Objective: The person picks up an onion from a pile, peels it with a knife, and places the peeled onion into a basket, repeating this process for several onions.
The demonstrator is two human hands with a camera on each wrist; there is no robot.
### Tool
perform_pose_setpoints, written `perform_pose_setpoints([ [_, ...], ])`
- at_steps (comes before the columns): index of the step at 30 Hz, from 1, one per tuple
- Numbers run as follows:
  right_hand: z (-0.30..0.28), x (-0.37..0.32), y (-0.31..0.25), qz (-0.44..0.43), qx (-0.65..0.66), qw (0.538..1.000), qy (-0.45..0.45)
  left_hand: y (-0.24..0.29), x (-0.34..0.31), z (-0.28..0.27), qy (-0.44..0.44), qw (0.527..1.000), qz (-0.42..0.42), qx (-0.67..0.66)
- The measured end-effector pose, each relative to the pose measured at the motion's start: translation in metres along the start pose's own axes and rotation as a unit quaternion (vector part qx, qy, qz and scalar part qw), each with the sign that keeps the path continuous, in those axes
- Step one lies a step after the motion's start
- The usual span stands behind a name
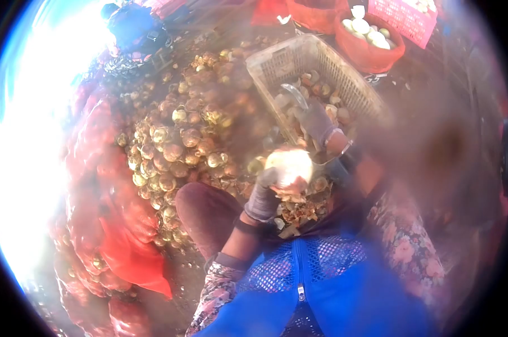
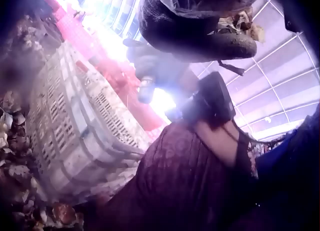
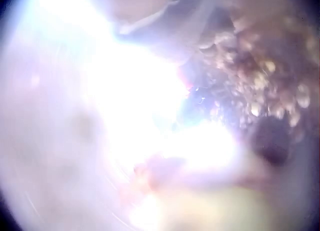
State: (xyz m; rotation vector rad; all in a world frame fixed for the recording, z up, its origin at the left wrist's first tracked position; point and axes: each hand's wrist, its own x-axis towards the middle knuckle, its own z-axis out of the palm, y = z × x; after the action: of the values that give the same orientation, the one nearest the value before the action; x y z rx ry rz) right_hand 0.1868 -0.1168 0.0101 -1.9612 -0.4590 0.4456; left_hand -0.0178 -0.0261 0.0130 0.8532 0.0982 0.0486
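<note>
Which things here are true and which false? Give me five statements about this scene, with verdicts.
1. The left hand holds an onion. True.
2. The camera wearer's zipped garment is green. False: it is blue.
3. Red bags lie on the camera wearer's left. True.
4. The plastic crate is empty. False: onion scraps lie inside it.
5. The red tub beside the crate holds pale onions. True.
</note>
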Motion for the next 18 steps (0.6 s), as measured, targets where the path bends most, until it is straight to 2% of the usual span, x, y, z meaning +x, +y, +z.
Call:
perform_pose_setpoints([
  [1,0.002,-0.005,0.0,0.02,0.037,0.999,-0.023,0.007,-0.001,-0.002,0.009,1.0,0.004,-0.006],
  [2,0.003,-0.011,-0.002,0.041,0.073,0.995,-0.045,0.002,0.002,-0.015,0.02,0.999,0.047,0.014],
  [3,0.004,-0.017,-0.005,0.064,0.107,0.99,-0.066,0.003,0.003,-0.03,0.018,0.999,0.032,-0.002],
  [5,0.011,-0.035,-0.002,0.064,0.182,0.972,-0.136,0.001,0.007,-0.038,0.049,0.996,0.079,0.005],
  [6,0.012,-0.043,-0.001,0.063,0.215,0.96,-0.17,0.0,0.012,-0.039,0.061,0.989,0.135,0.005],
  [9,0.017,-0.069,-0.003,0.108,0.305,0.907,-0.27,0.01,0.008,-0.025,0.101,0.975,0.189,0.06],
  [11,0.023,-0.084,-0.01,0.2,0.354,0.85,-0.335,0.013,0.004,-0.03,0.099,0.978,0.16,0.094],
  [12,0.028,-0.084,-0.007,0.11,0.357,0.87,-0.322,0.016,0.003,-0.028,0.097,0.978,0.144,0.112],
  [13,0.032,-0.084,-0.005,0.022,0.358,0.884,-0.301,0.02,0.005,-0.025,0.101,0.965,0.173,0.167],
  [15,0.031,-0.079,-0.004,-0.048,0.319,0.919,-0.228,0.031,0.014,-0.016,0.104,0.928,0.229,0.276],
  [17,0.024,-0.073,-0.005,-0.075,0.254,0.943,-0.2,0.028,0.017,-0.021,0.101,0.939,0.236,0.231],
  [18,0.027,-0.068,0.002,-0.132,0.186,0.958,-0.174,0.023,0.017,-0.022,0.112,0.94,0.226,0.229],
])
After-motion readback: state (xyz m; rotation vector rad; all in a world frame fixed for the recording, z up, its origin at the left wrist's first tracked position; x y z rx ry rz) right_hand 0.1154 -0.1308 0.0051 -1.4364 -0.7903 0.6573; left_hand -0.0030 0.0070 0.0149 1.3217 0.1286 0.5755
